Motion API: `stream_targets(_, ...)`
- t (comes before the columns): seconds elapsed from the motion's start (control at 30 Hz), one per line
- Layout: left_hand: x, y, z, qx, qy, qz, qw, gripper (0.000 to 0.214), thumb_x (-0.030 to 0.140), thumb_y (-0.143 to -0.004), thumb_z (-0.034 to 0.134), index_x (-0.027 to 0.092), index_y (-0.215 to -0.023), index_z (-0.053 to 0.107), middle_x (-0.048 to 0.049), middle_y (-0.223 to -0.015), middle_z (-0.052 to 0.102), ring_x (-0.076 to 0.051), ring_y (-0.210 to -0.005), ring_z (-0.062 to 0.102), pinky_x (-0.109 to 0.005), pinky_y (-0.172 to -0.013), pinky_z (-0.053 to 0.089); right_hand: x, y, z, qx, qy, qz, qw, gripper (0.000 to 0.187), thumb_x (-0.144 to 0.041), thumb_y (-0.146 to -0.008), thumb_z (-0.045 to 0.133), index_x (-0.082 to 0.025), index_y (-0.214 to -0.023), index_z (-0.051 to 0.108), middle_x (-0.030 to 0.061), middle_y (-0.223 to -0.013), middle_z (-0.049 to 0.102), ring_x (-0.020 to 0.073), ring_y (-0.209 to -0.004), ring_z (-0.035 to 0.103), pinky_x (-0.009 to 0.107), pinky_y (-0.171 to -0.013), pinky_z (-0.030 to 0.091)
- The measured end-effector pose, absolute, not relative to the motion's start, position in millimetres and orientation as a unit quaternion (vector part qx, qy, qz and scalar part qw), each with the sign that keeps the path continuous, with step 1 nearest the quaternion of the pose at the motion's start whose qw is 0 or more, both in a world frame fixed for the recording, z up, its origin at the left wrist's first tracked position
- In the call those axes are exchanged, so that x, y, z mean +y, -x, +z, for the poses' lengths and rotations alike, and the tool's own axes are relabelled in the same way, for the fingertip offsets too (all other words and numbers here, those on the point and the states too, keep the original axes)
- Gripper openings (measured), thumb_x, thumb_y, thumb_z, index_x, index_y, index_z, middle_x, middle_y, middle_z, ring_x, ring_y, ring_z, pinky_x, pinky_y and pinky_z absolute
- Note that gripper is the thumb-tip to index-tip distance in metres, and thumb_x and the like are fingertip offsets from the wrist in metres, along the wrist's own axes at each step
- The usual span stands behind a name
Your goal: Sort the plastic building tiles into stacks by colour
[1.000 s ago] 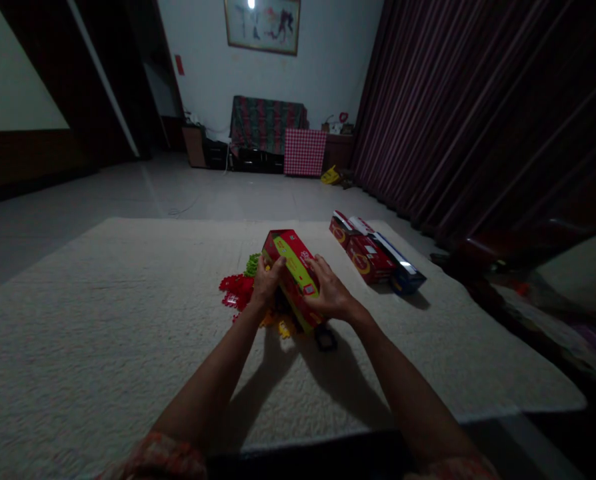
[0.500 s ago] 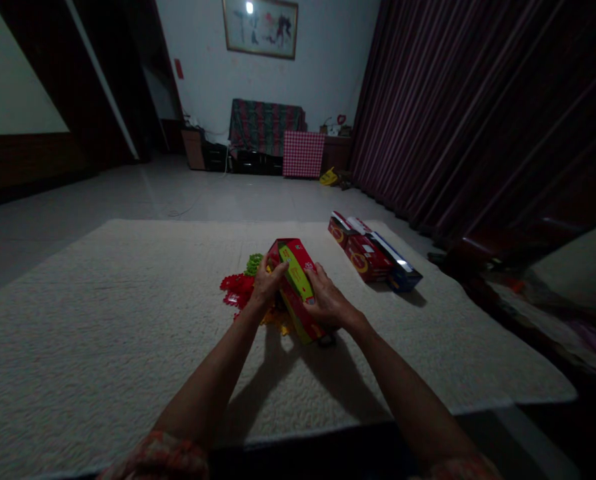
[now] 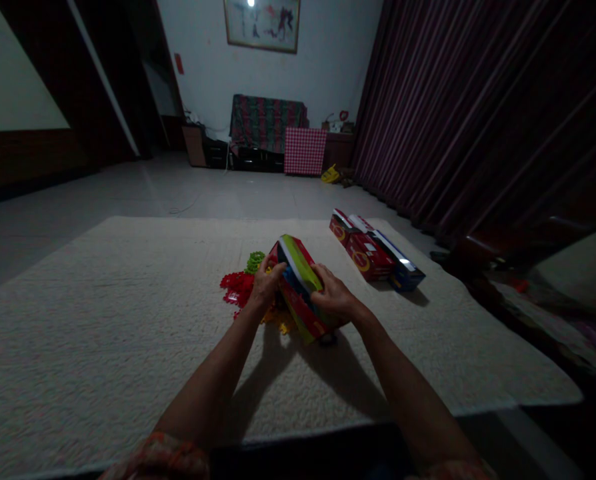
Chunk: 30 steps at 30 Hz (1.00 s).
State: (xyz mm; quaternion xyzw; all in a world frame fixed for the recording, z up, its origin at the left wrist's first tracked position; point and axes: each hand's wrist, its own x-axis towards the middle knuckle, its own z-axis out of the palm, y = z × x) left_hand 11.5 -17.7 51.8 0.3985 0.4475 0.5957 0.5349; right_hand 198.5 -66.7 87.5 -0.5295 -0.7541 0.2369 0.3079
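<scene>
Between my hands is a red and yellow-green cardboard box [image 3: 305,319], tilted over the pale quilted mat. Its long flap [image 3: 303,265] stands partly lifted, and something blue shows in the gap. My left hand [image 3: 267,283] is closed on the box's left side, thumb on the upper edge. My right hand [image 3: 334,293] grips the flap and right side with fingers bent. Just left of the box lie red scalloped pieces [image 3: 238,288], green ones [image 3: 255,261] and yellow ones [image 3: 278,321], partly hidden behind my left hand and the box.
Dark red boxes [image 3: 369,259] and a blue box [image 3: 403,270] stand together at the right of the mat [image 3: 128,320]. Farther back are a checked cloth panel [image 3: 305,151], a draped cloth [image 3: 268,123] and a yellow object [image 3: 331,175]. A purple curtain [image 3: 428,100] hangs at right.
The box's flap has lifted on the left and swung toward my right hand, exposing blue inside. My right hand has shifted slightly right with it; my left hand stays in place.
</scene>
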Motion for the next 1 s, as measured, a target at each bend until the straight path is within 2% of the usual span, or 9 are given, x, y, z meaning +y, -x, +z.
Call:
stream_targets(0.07,-18.4,-10.4,52.1,0.446,-0.388,0.599,0.540,0.061,0.038,-0.064,0.077,0.023,-0.121,0.060,-0.0007,-0.095,0.066,-0.016,-0.077,0.064,-0.025,-0.066,0.050,-67.3,-203.4,91.6,-0.720,0.524,0.320,0.323,0.073,-0.023,-0.068,0.052,-0.015,-0.141,0.047,0.0121,-0.125,0.065,0.0274,-0.111,0.063,0.041,-0.096,0.052)
stream_targets(0.17,-19.1,-8.9,54.2,0.444,-0.373,0.603,0.548,0.063,0.037,-0.063,0.078,0.024,-0.122,0.061,-0.0010,-0.096,0.068,-0.017,-0.083,0.065,-0.025,-0.068,0.050,-66.9,-210.2,94.3,-0.673,0.505,0.425,0.333,0.073,-0.024,-0.068,0.049,-0.019,-0.141,0.045,0.0066,-0.109,0.071,0.0240,-0.092,0.068,0.036,-0.080,0.057)
stream_targets(0.33,-18.2,-10.0,62.3,0.443,-0.348,0.598,0.570,0.061,0.038,-0.065,0.077,0.025,-0.122,0.060,-0.0001,-0.091,0.067,-0.014,-0.073,0.063,-0.024,-0.060,0.049,-64.2,-214.9,93.0,-0.659,0.480,0.440,0.376,0.072,-0.021,-0.066,0.050,-0.019,-0.139,0.045,0.0108,-0.139,0.058,0.0257,-0.116,0.062,0.037,-0.093,0.054)
stream_targets(0.47,-14.4,-11.6,66.7,0.440,-0.337,0.602,0.575,0.054,0.036,-0.065,0.076,0.023,-0.115,0.061,0.0017,-0.084,0.062,-0.012,-0.067,0.060,-0.022,-0.058,0.048,-67.1,-216.2,97.1,-0.674,0.495,0.390,0.386,0.074,-0.019,-0.074,0.045,-0.022,-0.146,0.035,0.0102,-0.143,0.055,0.0253,-0.116,0.063,0.042,-0.095,0.054)
stream_targets(0.6,-11.3,-11.7,64.0,0.445,-0.340,0.622,0.548,0.053,0.035,-0.065,0.075,0.023,-0.114,0.060,0.0019,-0.084,0.062,-0.012,-0.070,0.059,-0.021,-0.059,0.047,-75.4,-218.0,103.5,-0.766,0.480,0.235,0.357,0.048,-0.015,-0.081,0.043,-0.023,-0.127,0.058,0.0091,-0.149,0.049,0.0257,-0.139,0.046,0.049,-0.117,0.036)
stream_targets(0.67,-11.6,-11.4,62.3,0.453,-0.334,0.624,0.541,0.052,0.036,-0.066,0.074,0.023,-0.114,0.059,0.0013,-0.086,0.063,-0.012,-0.071,0.060,-0.020,-0.060,0.046,-80.9,-218.5,103.4,-0.800,0.477,0.187,0.313,0.039,-0.020,-0.087,0.044,-0.022,-0.122,0.063,0.0106,-0.152,0.047,0.0256,-0.145,0.038,0.049,-0.120,0.030)
stream_targets(0.73,-13.0,-11.0,61.6,0.455,-0.323,0.625,0.546,0.050,0.037,-0.067,0.073,0.022,-0.113,0.059,0.0008,-0.087,0.064,-0.012,-0.072,0.061,-0.021,-0.061,0.046,-86.8,-219.5,100.5,-0.810,0.492,0.169,0.271,0.046,-0.029,-0.090,0.050,-0.020,-0.134,0.057,0.0143,-0.154,0.043,0.0283,-0.146,0.036,0.050,-0.120,0.030)
stream_targets(0.83,-15.7,-10.0,61.9,0.452,-0.316,0.628,0.550,0.047,0.035,-0.067,0.072,0.022,-0.110,0.060,0.0009,-0.087,0.063,-0.012,-0.070,0.060,-0.020,-0.061,0.045,-93.8,-224.2,93.6,-0.810,0.512,0.165,0.235,0.073,-0.035,-0.083,0.063,-0.019,-0.151,0.040,0.0156,-0.160,0.035,0.0313,-0.149,0.030,0.052,-0.121,0.029)
stream_targets(1.0,-15.5,-8.1,60.0,0.461,-0.308,0.638,0.535,0.048,0.033,-0.066,0.072,0.024,-0.112,0.060,0.0018,-0.087,0.062,-0.011,-0.068,0.058,-0.020,-0.057,0.043,-91.4,-239.8,84.3,-0.799,0.489,0.189,0.294,0.070,-0.025,-0.083,0.056,-0.023,-0.151,0.041,0.0096,-0.156,0.043,0.0262,-0.144,0.041,0.047,-0.121,0.032)
